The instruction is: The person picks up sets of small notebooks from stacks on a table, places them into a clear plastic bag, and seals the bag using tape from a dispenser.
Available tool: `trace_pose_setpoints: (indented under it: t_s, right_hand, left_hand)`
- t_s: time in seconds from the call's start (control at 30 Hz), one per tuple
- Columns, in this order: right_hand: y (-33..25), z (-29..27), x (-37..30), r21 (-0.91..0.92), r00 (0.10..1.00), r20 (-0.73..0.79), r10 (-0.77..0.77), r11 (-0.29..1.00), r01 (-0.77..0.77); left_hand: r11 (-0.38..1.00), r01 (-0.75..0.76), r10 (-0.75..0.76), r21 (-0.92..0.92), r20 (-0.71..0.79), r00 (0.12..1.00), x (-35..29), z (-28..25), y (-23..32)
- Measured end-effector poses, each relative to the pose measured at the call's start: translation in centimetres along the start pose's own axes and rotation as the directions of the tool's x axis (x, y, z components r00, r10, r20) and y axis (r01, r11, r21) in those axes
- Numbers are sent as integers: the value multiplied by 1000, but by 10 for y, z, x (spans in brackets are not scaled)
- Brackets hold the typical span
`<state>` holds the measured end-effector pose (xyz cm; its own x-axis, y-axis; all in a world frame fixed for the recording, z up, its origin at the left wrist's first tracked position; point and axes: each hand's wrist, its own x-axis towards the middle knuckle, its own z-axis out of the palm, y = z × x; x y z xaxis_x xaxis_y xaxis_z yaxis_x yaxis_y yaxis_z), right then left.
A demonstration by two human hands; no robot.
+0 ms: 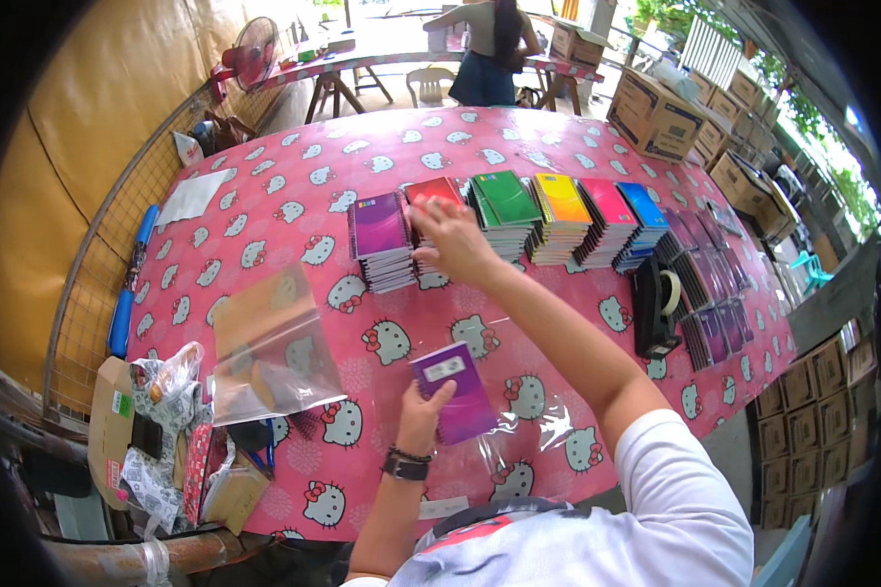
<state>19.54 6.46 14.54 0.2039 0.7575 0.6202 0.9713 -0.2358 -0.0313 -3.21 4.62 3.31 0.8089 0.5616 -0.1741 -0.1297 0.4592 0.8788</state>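
In my left hand [421,416] is a purple spiral notebook [467,403] with a white label, the thumb lying on its cover. My right hand [450,238] reaches forward, fingers stretched out over the stack of red notebooks [433,188]; whether it touches the top one I cannot tell. To the left of that hand is a stack of purple notebooks [380,225]. Continuing rightward come stacks of green [504,199], yellow [560,201], pink [607,203] and blue notebooks [642,205]. Clear plastic sheeting [519,430] lies by the held notebook.
A black tape dispenser [651,313] stands beside wrapped purple notebook packs [715,328] at right. Clear plastic bags [274,352] lie at left, near an open carton [113,430] of odds and ends. A cardboard box [656,112] sits at the far right; another person [485,54] is beyond.
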Motion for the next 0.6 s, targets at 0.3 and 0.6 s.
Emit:
trace_pose_setpoints:
  t_s: [0.3,0.6]
  right_hand:
    - [45,30,-16,-123,992,116,56,992,-42]
    - [27,32,10,-167,943,286,169,978,-125]
  left_hand:
    - [954,57,-77,293,57,995,15,-15,-68]
    - [973,64,-90,222,110,990,6,-18,-64]
